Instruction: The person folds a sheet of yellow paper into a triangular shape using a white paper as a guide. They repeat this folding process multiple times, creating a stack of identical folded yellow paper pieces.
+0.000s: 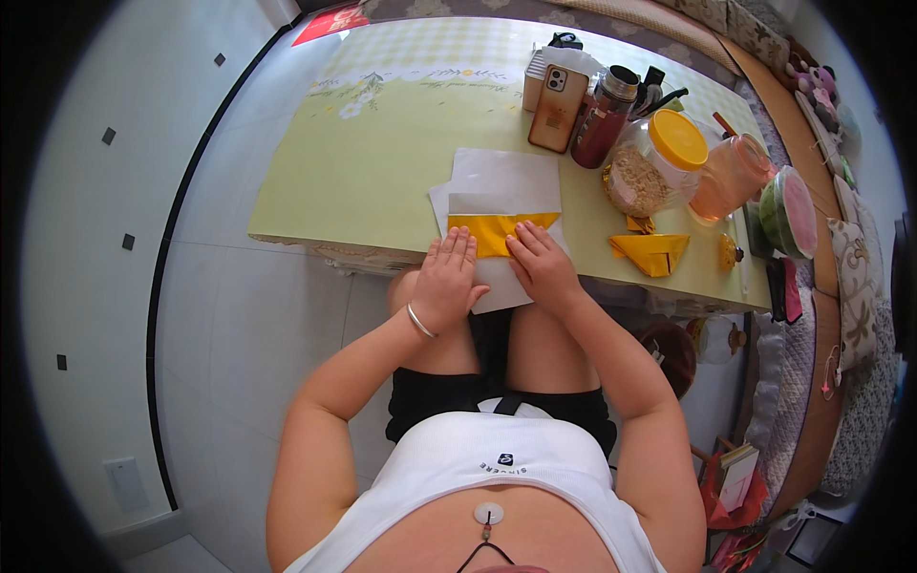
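the yellow paper [497,232] lies on white sheets [504,181] at the near edge of the tabletop [382,162], its long side running left to right. the left hand [447,280] and right hand [542,265] press flat on it, fingers open, gripping nothing, both equally close.

Folded paper [492,232] between and just ahead of left hand [447,282] and right hand [542,267], on loose sheets [501,181]; folded piece [651,252] right of right hand; jars [654,164], phone [557,108] beyond
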`<state>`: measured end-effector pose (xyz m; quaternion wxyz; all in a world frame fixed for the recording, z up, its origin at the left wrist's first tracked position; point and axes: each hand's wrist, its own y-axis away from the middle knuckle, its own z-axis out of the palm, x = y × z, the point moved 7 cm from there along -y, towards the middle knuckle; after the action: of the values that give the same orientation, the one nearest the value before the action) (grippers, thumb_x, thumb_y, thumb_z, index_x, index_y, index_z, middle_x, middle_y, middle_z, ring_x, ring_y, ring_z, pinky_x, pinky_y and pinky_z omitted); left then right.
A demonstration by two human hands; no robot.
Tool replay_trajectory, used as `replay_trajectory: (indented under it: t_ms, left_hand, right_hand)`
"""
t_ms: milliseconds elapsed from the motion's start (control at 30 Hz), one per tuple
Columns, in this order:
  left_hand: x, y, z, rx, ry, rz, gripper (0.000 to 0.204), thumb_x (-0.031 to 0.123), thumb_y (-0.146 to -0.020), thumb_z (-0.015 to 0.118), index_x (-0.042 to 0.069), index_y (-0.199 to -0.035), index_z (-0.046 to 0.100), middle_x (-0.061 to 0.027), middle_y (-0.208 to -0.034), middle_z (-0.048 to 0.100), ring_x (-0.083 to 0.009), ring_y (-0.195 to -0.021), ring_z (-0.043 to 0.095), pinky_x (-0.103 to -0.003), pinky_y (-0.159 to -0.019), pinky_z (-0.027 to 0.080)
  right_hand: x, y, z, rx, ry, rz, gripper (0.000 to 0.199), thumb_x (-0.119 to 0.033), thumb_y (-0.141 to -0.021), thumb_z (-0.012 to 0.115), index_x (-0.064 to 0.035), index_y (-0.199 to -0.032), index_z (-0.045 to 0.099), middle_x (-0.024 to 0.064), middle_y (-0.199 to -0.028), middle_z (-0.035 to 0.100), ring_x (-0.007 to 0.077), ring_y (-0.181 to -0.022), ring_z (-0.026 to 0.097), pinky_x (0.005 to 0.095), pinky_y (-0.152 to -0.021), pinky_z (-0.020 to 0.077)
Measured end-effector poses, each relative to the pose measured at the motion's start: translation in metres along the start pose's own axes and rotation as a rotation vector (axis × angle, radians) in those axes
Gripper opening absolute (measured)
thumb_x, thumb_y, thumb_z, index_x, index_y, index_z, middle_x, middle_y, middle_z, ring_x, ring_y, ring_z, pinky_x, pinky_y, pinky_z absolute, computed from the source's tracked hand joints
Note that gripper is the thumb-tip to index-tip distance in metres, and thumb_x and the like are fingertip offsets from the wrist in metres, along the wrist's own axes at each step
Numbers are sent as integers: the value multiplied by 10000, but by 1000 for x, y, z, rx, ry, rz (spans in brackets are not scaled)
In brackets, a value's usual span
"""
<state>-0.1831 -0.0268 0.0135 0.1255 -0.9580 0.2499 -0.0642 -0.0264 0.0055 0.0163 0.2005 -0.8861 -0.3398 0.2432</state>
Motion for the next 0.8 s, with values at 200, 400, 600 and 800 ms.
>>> replay_trajectory:
  t_ms: [200,400,600,800]
  left_hand:
    - [9,-3,-6,1,39,60,840,498,-840,684,-49,-1436,456,-227,-1507,442,-353,-1444,369,-533,-1201,194]
    - [4,-5,1,27,-21,117,640,385,-868,663,17,-1379,549,-154,-1454,525,-289,-1379,466,-521,-1171,273]
    - [-11,-15,-15,143,-9,171,379,154,-835,644,23,-1189,674,-133,-1278,650,-273,-1213,591,-506,-1104,377]
    - [-22,-22,-20,335,3,303,200,126,-822,600,64,-981,706,-67,-1053,714,-221,-992,657,-468,-1007,453]
  right_hand:
    - [-4,0,0,-20,16,-15,384,-179,-902,672,-71,-1270,648,242,-1327,587,406,-1281,526,478,-1101,411]
    - [-7,0,-1,-30,51,-33,383,-231,-895,690,-140,-1267,667,243,-1334,579,409,-1287,521,484,-1103,408]
    - [-3,1,-1,-23,21,-37,360,-205,-874,715,-136,-1227,687,235,-1332,583,399,-1274,538,479,-1092,424]
    - [-1,1,-2,-15,-47,-19,358,-212,-865,709,-119,-1209,679,242,-1346,575,409,-1286,522,476,-1107,403]
